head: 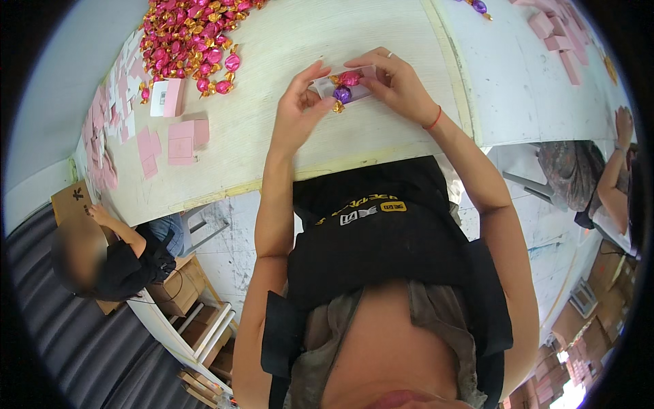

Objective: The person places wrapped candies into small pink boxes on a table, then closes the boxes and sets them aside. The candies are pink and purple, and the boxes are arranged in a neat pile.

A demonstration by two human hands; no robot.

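Observation:
Above the table, both my hands hold a small open box (364,92) with pale, partly see-through walls. My left hand (302,105) grips its left end, the thumb beside a purple foil-wrapped candy (342,94) with gold twisted ends. One gold end sticks out over the box's near edge. My right hand (396,84) holds the right end, its thumb touching a pink foil-wrapped candy (350,78) that lies in the box behind the purple one. Fingers hide parts of both box ends.
A large heap of pink-and-gold candies (191,41) lies at the back left. Near it are a white-and-pink box (167,97), a pink box (188,142) and flat cardboard pieces (120,97). Pink boxes (559,38) lie far right. Co-workers sit left (117,245) and right (613,194).

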